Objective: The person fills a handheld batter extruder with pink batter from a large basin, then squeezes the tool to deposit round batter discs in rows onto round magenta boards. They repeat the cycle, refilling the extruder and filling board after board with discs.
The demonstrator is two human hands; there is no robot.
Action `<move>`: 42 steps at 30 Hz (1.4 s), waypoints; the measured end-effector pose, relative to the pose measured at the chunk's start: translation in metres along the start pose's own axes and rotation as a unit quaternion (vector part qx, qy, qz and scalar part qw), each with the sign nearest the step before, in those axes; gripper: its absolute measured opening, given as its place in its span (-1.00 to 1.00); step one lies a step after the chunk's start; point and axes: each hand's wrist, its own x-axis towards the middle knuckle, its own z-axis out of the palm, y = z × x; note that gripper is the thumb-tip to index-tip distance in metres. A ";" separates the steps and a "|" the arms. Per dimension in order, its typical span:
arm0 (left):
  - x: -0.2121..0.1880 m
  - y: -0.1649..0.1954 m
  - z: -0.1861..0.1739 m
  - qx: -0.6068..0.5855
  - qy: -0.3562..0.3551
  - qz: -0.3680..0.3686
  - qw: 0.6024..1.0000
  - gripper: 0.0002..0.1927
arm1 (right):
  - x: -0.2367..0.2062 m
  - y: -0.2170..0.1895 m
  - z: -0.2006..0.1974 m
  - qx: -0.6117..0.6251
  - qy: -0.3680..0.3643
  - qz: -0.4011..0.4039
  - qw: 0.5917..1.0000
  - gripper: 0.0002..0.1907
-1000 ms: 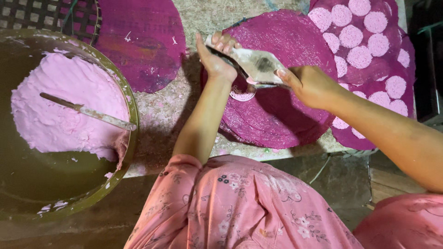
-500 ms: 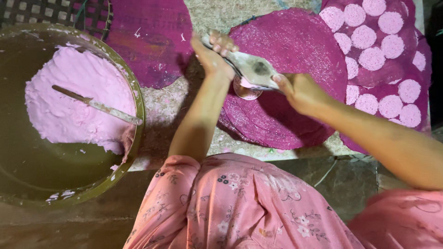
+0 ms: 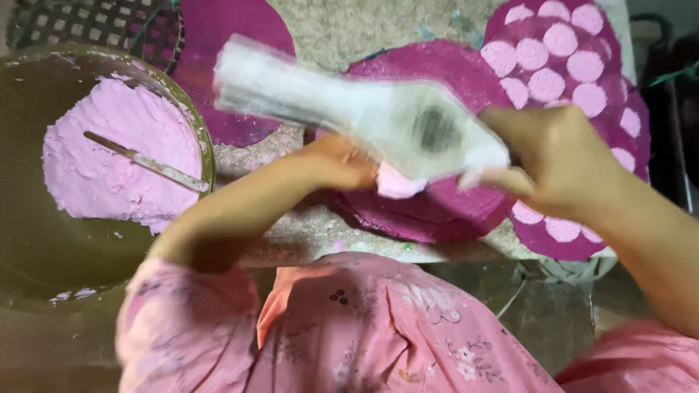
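A wide, pale flat scoop [image 3: 364,116], blurred and smeared with batter, is held up in the middle of the view above a round magenta mat [image 3: 437,211]. A lump of pink paste [image 3: 397,182] hangs at its lower edge. The right hand [image 3: 557,164] grips the scoop's broad end, fingers curled around it. The left hand [image 3: 335,164] sits just under the scoop beside the pink lump; whether its fingers pinch the paste or only touch it cannot be told through the blur. To the right, another magenta mat [image 3: 575,80] carries rows of small pink discs [image 3: 561,36]. To the left, a large round bowl [image 3: 29,218] holds a mound of pink batter [image 3: 109,167] with a flat stick [image 3: 145,161] lying across it. Everything rests on a rough speckled counter [image 3: 364,29]
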 end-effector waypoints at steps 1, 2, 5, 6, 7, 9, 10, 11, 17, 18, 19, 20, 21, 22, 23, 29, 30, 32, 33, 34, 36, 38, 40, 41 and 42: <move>-0.017 0.003 0.002 -0.046 -0.058 -0.033 0.997 -0.49 | 0.002 -0.010 -0.006 -0.019 0.039 -0.125 0.991 -0.42; -0.037 0.005 0.010 -0.081 -0.103 -0.046 0.990 -0.51 | 0.006 -0.018 -0.010 -0.040 0.076 -0.248 0.965 -0.39; -0.080 0.021 0.043 -0.130 -0.152 -0.014 0.980 -0.56 | 0.017 -0.035 -0.009 -0.052 0.063 -0.470 0.879 -0.46; -0.090 0.027 0.050 -0.125 -0.148 -0.006 0.981 -0.57 | 0.017 -0.040 -0.004 0.013 0.018 -0.462 0.887 -0.41; -0.100 0.035 0.055 -0.117 -0.146 0.003 0.982 -0.59 | 0.017 -0.043 0.003 0.077 -0.027 -0.452 0.888 -0.35; -0.123 0.051 0.057 -0.105 -0.147 0.010 0.984 -0.62 | 0.009 -0.051 0.024 0.200 -0.199 -0.361 0.889 -0.42; -0.136 0.058 0.056 -0.103 -0.147 0.012 0.984 -0.63 | 0.005 -0.056 0.035 0.260 -0.286 -0.303 0.871 -0.44; -0.147 0.063 0.051 -0.096 -0.146 0.012 0.985 -0.64 | 0.001 -0.060 0.045 0.280 -0.282 -0.314 0.862 -0.43; -0.263 0.063 -0.037 -0.119 -0.024 0.005 0.993 -0.70 | 0.011 -0.087 0.077 0.326 -0.215 -0.348 0.852 -0.47; -0.289 0.059 -0.060 -0.138 0.009 -0.002 0.990 -0.71 | 0.021 -0.094 0.078 0.289 -0.172 -0.368 0.867 -0.53; -0.317 0.053 -0.082 -0.157 0.043 -0.007 0.987 -0.71 | 0.031 -0.103 0.078 0.250 -0.127 -0.388 0.878 -0.59; -0.342 0.046 -0.102 -0.184 0.072 -0.019 0.980 -0.72 | 0.043 -0.113 0.079 0.153 -0.038 -0.428 0.890 -0.67; -0.363 0.037 -0.116 -0.214 0.091 -0.039 0.972 -0.72 | 0.060 -0.124 0.076 0.052 0.053 -0.458 0.886 -0.74; -0.382 0.028 -0.127 -0.247 0.107 -0.061 0.961 -0.72 | 0.078 -0.137 0.075 -0.047 0.142 -0.479 0.865 -0.78; -0.397 0.020 -0.135 -0.286 0.110 -0.103 0.946 -0.68 | 0.097 -0.152 0.075 -0.109 0.188 -0.491 0.844 -0.83; -0.409 -0.016 -0.117 -0.440 0.098 -0.054 0.891 -0.66 | 0.194 -0.257 0.080 -0.256 0.298 -0.494 0.776 -0.79; -0.409 -0.017 -0.112 -0.414 0.134 -0.059 0.899 -0.66 | 0.199 -0.273 0.085 -0.249 0.295 -0.488 0.783 -0.76; -0.414 -0.010 -0.112 -0.356 0.198 -0.070 0.910 -0.65 | 0.194 -0.298 0.101 -0.203 0.318 -0.404 0.834 -0.64; -0.421 -0.006 -0.113 -0.327 0.230 -0.087 0.912 -0.70 | 0.184 -0.307 0.110 -0.180 0.327 -0.358 0.856 -0.57; -0.431 0.001 -0.115 -0.298 0.260 -0.104 0.912 -0.74 | 0.175 -0.313 0.119 -0.095 0.307 -0.341 0.883 -0.57; -0.442 0.010 -0.119 -0.253 0.289 -0.129 0.914 -0.81 | 0.151 -0.323 0.136 0.077 0.257 -0.298 0.916 -0.55; -0.452 0.017 -0.123 -0.219 0.289 -0.146 0.921 -0.86 | 0.139 -0.332 0.152 0.074 0.322 -0.336 0.882 -0.53; -0.456 0.021 -0.126 -0.220 0.285 -0.125 0.924 -0.87 | 0.130 -0.339 0.158 0.030 0.345 -0.358 0.867 -0.48; -0.457 0.021 -0.127 -0.221 0.282 -0.114 0.927 -0.87 | 0.125 -0.343 0.159 -0.012 0.334 -0.359 0.872 -0.45; -0.457 0.021 -0.129 -0.228 0.284 -0.112 0.924 -0.88 | 0.123 -0.346 0.158 -0.054 0.321 -0.358 0.875 -0.42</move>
